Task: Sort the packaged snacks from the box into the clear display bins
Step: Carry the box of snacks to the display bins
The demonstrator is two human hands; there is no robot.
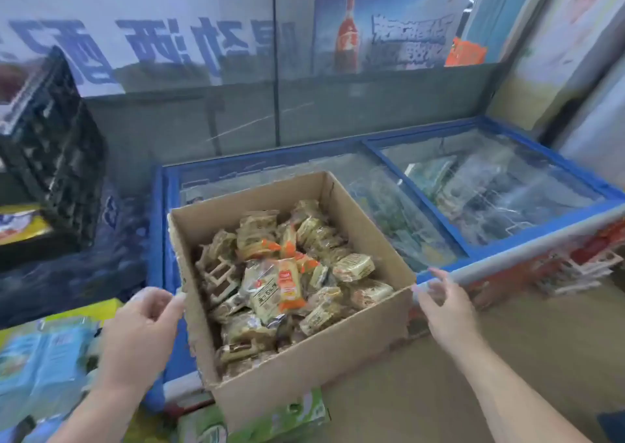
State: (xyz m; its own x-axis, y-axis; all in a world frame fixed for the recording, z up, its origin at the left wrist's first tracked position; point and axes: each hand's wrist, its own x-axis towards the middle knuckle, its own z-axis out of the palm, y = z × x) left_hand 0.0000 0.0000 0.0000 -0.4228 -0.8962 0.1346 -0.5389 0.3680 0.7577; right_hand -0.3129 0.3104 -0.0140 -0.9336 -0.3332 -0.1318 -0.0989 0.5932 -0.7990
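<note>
Cardboard box [321,358], filled with packaged snacks [287,273], is set on a chest freezer [419,199]. Left hand [145,321] is loosely curled, thumb at the box's left wall. Right hand [443,307] is held open beside its right corner, nothing gripped.

Open cardboard box [314,351] on freezer corner, heaped with wrapped snacks [284,273]

We see the box [304,358] sitting on the freezer [419,200], at its near left corner, jutting past the front edge.
</note>
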